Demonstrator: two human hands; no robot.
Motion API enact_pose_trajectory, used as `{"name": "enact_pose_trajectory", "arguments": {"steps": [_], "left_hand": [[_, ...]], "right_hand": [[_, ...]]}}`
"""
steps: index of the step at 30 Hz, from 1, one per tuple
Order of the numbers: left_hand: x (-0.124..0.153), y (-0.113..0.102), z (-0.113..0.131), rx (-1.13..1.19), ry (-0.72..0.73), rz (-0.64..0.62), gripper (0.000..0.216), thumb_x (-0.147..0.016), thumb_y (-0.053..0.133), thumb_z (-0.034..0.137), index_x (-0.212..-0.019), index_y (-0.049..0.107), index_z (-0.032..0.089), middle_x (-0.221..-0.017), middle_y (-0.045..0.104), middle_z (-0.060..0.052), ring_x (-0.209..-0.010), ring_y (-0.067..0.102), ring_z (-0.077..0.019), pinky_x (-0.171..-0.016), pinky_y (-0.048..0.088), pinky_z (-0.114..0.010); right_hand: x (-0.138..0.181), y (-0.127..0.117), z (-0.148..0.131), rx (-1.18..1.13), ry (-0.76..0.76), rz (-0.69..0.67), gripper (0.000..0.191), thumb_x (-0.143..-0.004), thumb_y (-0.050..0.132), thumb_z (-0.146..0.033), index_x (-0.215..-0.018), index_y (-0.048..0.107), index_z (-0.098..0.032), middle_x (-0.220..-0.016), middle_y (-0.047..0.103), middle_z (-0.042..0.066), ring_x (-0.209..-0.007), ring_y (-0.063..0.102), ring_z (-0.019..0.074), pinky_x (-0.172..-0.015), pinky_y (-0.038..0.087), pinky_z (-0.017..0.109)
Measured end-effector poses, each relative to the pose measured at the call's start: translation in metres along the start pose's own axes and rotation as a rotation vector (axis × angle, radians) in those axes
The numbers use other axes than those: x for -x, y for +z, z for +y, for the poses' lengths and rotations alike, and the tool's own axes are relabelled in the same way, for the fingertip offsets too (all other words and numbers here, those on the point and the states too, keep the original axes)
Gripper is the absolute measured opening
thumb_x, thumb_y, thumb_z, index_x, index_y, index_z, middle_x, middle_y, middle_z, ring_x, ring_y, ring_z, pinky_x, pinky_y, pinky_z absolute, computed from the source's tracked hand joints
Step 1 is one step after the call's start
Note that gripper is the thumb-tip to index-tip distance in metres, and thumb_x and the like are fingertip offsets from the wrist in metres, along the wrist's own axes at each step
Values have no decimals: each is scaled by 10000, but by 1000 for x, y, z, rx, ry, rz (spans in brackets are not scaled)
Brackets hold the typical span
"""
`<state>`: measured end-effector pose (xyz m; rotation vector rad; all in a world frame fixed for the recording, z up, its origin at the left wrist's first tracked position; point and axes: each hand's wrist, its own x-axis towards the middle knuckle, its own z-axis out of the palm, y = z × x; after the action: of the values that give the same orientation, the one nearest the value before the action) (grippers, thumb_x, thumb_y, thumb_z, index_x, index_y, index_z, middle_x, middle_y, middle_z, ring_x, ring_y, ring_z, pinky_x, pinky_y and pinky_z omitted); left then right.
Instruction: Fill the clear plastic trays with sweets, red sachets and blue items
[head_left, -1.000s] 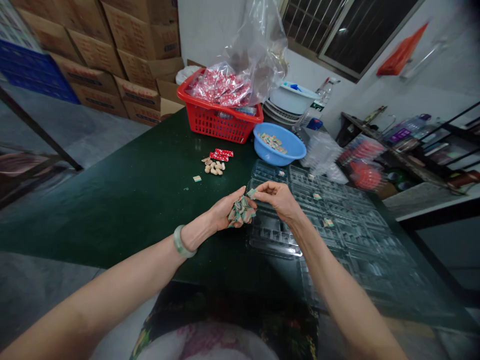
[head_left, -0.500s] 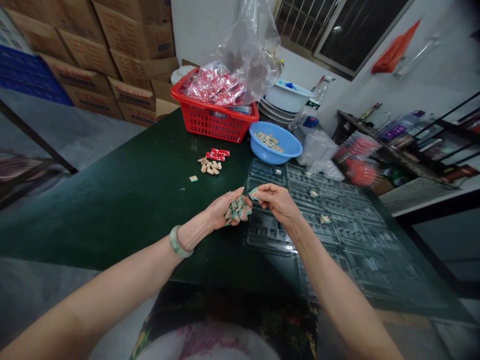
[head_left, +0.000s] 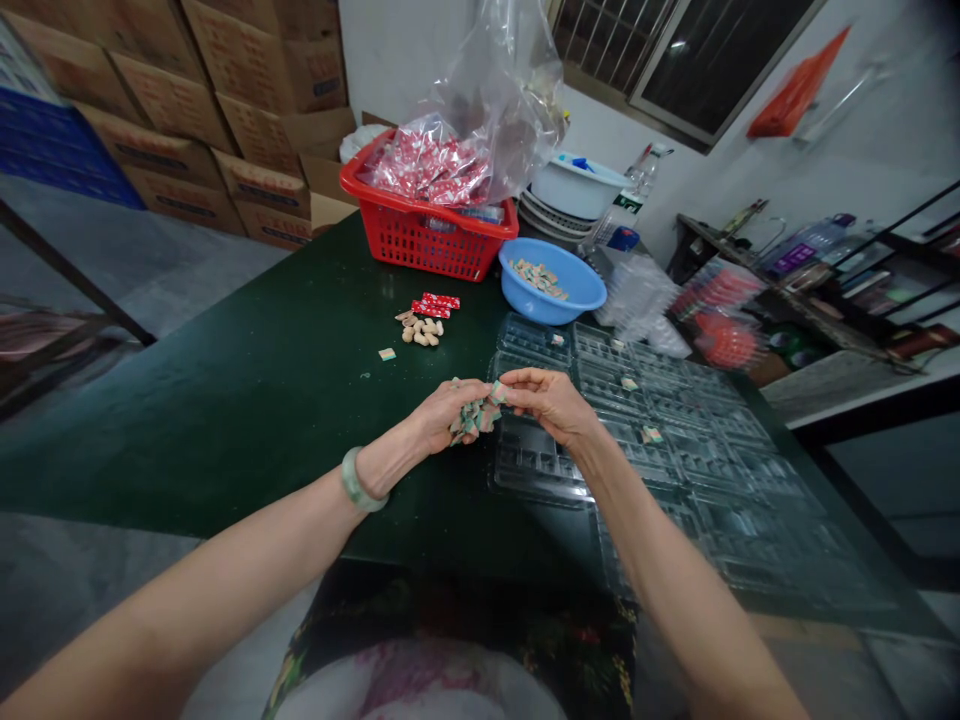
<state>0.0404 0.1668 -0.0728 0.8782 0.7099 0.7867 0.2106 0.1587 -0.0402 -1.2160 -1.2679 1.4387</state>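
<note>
My left hand is curled round a handful of small wrapped pieces, pink and green, which look like candies. A bangle circles that wrist. Close against it, my right hand pinches one such piece between thumb and fingertips, and the two hands nearly touch. Beneath and to the right of my right hand lie clear plastic trays with moulded compartments. A few trays hold a single piece each, such as the wrapped piece to the right of my forearm.
A blue bowl with more pieces stands behind the trays. Left of it is a red basket with a bag of red packets. Nearer lie peanuts, red packets and a single loose piece on the green table.
My right hand has moved slightly left with its piece, closing the gap to my left hand. The left hand still holds its handful, its thumb side turned more over the pieces.
</note>
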Motion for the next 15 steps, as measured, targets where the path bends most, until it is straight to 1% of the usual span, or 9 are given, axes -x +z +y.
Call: {"name": "enact_pose_trajectory", "arguments": {"steps": [3, 7, 10, 13, 15], "left_hand": [[-1, -2, -1, 34, -18, -5, 243, -731, 610, 326, -816, 608, 98, -649, 585, -88, -475, 550, -158, -309, 316, -187], [-2, -3, 0, 73, -54, -20, 231, -730, 605, 312, -824, 598, 101, -697, 592, -100, -513, 570, -170, -321, 321, -186], [-3, -4, -1, 89, -63, -19, 229, -730, 601, 312, -815, 594, 100, -719, 592, -102, -529, 576, -175, -326, 321, -186], [-4, -5, -2, 86, -61, -5, 243, -731, 598, 319, -814, 595, 90, -683, 584, -96, -499, 559, -165, -321, 315, -188], [-4, -4, -2, 75, -58, 6, 253, -730, 601, 326, -813, 596, 87, -663, 578, -88, -487, 550, -159, -316, 311, -185]], "right_hand": [[1, 2, 0, -68, -21, 42, 331, -511, 767, -204, -819, 658, -150, -733, 641, 11, -654, 568, 109, -544, 414, 218], [1, 3, -3, -129, -41, 130, 319, -483, 761, -175, -779, 647, -151, -710, 630, 2, -638, 560, 106, -550, 425, 226], [-2, 4, -3, -120, -57, 159, 289, -493, 749, -175, -759, 639, -152, -653, 615, -12, -595, 550, 103, -504, 408, 219], [-4, 8, 0, -107, -58, 196, 263, -496, 734, -161, -736, 627, -148, -574, 590, -28, -518, 523, 91, -431, 362, 201], [-3, 11, 2, -120, -35, 238, 259, -484, 733, -156, -713, 614, -147, -540, 583, -33, -491, 518, 89, -412, 360, 194]]}}
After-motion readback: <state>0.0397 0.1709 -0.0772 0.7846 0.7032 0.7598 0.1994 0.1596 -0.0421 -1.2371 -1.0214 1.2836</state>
